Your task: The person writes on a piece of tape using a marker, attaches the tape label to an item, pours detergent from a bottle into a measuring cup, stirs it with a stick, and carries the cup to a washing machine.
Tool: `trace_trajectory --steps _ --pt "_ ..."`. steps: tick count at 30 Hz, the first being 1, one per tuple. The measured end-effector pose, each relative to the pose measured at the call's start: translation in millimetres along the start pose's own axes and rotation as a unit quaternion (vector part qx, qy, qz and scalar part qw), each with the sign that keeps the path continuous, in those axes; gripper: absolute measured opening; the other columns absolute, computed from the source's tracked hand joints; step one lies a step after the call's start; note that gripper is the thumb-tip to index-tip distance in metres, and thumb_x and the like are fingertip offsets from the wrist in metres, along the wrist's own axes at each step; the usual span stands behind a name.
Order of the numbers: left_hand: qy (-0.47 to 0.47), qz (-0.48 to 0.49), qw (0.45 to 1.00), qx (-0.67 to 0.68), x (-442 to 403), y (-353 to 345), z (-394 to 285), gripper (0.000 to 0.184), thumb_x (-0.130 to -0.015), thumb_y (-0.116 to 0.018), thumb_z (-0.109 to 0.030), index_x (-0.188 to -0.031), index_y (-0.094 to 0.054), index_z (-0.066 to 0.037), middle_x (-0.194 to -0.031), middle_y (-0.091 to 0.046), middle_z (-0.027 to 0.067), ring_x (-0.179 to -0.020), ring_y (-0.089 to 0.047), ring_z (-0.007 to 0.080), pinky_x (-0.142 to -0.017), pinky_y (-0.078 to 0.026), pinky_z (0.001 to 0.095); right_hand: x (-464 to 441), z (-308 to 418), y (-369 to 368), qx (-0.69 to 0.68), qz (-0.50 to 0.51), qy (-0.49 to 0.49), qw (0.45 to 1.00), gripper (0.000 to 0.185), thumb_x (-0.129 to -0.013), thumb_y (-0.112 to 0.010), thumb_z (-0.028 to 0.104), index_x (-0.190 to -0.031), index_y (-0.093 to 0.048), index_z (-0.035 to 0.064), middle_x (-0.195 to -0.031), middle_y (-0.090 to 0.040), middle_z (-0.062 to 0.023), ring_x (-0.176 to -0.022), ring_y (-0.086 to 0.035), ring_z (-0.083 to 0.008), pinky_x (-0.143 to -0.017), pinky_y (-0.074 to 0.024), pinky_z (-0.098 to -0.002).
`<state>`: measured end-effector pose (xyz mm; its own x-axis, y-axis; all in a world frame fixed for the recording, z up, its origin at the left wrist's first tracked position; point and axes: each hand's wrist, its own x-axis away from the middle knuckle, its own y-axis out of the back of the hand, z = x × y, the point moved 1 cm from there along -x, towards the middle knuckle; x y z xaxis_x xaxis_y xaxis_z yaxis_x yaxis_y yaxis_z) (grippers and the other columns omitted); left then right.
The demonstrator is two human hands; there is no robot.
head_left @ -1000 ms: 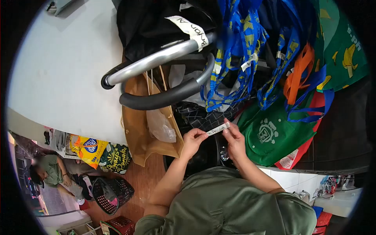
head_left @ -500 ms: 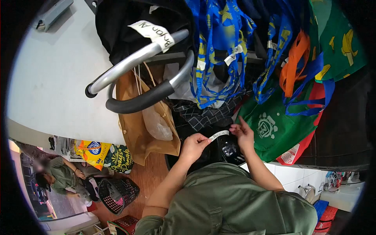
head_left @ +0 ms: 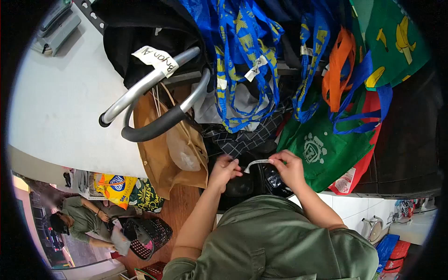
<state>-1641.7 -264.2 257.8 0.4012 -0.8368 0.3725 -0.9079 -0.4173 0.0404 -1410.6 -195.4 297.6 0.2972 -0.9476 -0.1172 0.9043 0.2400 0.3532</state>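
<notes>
And the strip (head_left: 258, 162) has swapped hands! The right hand (head_left: 288, 170) now pinches one end; the left hand (head_left: 224, 174) has let go, loosely parted, free beside the curling tail. Strip between them, near the green bag (head_left: 338, 161).

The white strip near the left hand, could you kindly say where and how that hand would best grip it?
Pinch the white strip by its loose end, probably best from the left: the right hand holds the other end, and the thin loose end bends down beside the left hand.
</notes>
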Motion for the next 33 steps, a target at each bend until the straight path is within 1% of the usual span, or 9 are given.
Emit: trace_trajectory --steps 1,3,5,13,19,22,25,29,33 --pt "-0.007 -0.047 0.999 -0.021 -6.9 1.0 2.0 0.032 -0.089 -0.072 -0.015 -0.114 -0.061 0.002 -0.093 -0.065 0.0067 -0.073 -0.059 0.0111 -0.069 -0.049 0.0263 2.3 8.1 5.7 0.032 -0.026 0.056 0.998 0.011 -0.081 -0.075 0.009 -0.087 -0.072 0.0006 -0.08 -0.067 -0.0088 -0.067 -0.062 -0.0182 -0.063 -0.0481 -0.029" --pt "-0.273 -0.084 0.922 -0.26 -26.8 -1.9 2.4 0.059 -0.084 -0.076 -0.019 -0.131 -0.047 0.003 -0.1 -0.062 0.0141 -0.088 -0.061 0.0251 -0.081 -0.05 0.0363 2.0 12.8 25.2 0.072 -0.002 0.078 0.994 0.007 -0.079 -0.074 0.006 -0.083 -0.071 0.0015 -0.081 -0.065 -0.012 -0.075 -0.064 -0.0296 -0.067 -0.05 -0.0374" --pt "-0.527 -0.078 0.743 -0.405 -22.7 -32.1 -40.8 0.068 -0.081 -0.078 -0.02 -0.135 -0.043 0.003 -0.105 -0.059 0.0181 -0.096 -0.059 0.033 -0.087 -0.048 0.0419 2.9 18.3 39.9 0.119 0.059 0.091 0.987 0.007 -0.079 -0.073 0.006 -0.083 -0.069 0.0021 -0.082 -0.064 -0.013 -0.08 -0.063 -0.0327 -0.069 -0.0503 -0.0397" --pt "-0.429 0.006 0.804 -0.412 -77.3 -69.9 -80.8 0.031 -0.086 -0.064 -0.022 -0.11 -0.064 -0.002 -0.095 -0.068 0.0216 -0.091 -0.064 0.0386 -0.082 -0.051 0.0466 5.1 45.6 64.3 0.152 0.102 0.146 0.972 0.009 -0.079 -0.073 0.006 -0.084 -0.067 0.0022 -0.081 -0.062 -0.013 -0.079 -0.062 -0.0325 -0.068 -0.0498 -0.0406" --pt "-0.099 0.192 0.896 -0.388 -68.6 -24.6 -147.7 0.044 -0.091 -0.064 -0.04 -0.087 -0.069 0.003 -0.08 -0.067 0.0174 -0.073 -0.063 0.0321 -0.067 -0.047 0.0386 3.6 29.1 56.3 0.147 0.109 0.132 0.974 0.008 -0.08 -0.072 0.007 -0.084 -0.067 0.0019 -0.081 -0.061 -0.0138 -0.082 -0.062 -0.0344 -0.069 -0.0501 -0.0415" --pt "-0.429 -0.014 0.823 -0.373 -70.5 -18.7 -124.4 0.033 -0.093 -0.064 -0.029 -0.089 -0.068 0.004 -0.085 -0.066 0.016 -0.074 -0.063 0.0295 -0.067 -0.048 0.0369 0.6 41.3 46.4 0.145 0.122 0.143 0.971 0.009 -0.081 -0.071 0.008 -0.085 -0.067 0.0017 -0.082 -0.061 -0.014 -0.08 -0.062 -0.0347 -0.069 -0.05 -0.0416" --pt "-0.433 -0.065 0.88 -0.185 -44.0 -8.8 -108.7 0.021 -0.091 -0.067 -0.017 -0.093 -0.068 0.003 -0.086 -0.064 0.0153 -0.08 -0.063 0.0303 -0.071 -0.048 0.0384 -4.2 50.0 39.7 0.13 0.122 0.15 0.972 0.009 -0.081 -0.072 0.008 -0.086 -0.067 0.0022 -0.083 -0.061 -0.0136 -0.079 -0.063 -0.0343 -0.068 -0.0501 -0.0411" --pt "-0.552 -0.054 0.773 -0.308 -28.3 -26.2 -89.0 0.028 -0.082 -0.077 -0.02 -0.098 -0.066 0.001 -0.1 -0.064 0.0148 -0.096 -0.061 0.0342 -0.085 -0.049 0.0377 -11.5 48.0 31.2 0.122 0.13 0.141 0.974 0.01 -0.081 -0.072 0.009 -0.087 -0.067 0.0026 -0.084 -0.062 -0.0135 -0.08 -0.063 -0.0335 -0.068 -0.0505 -0.0399" --pt "-0.463 0.003 0.82 -0.336 -49.1 -68.3 -88.1 0.038 -0.082 -0.071 -0.024 -0.112 -0.062 -0.002 -0.104 -0.066 0.0166 -0.099 -0.061 0.0386 -0.091 -0.049 0.0446 -17.2 46.6 29.0 0.128 0.143 0.143 0.971 0.009 -0.082 -0.072 0.009 -0.088 -0.068 0.0026 -0.085 -0.063 -0.013 -0.08 -0.064 -0.0319 -0.068 -0.0508 -0.0383"
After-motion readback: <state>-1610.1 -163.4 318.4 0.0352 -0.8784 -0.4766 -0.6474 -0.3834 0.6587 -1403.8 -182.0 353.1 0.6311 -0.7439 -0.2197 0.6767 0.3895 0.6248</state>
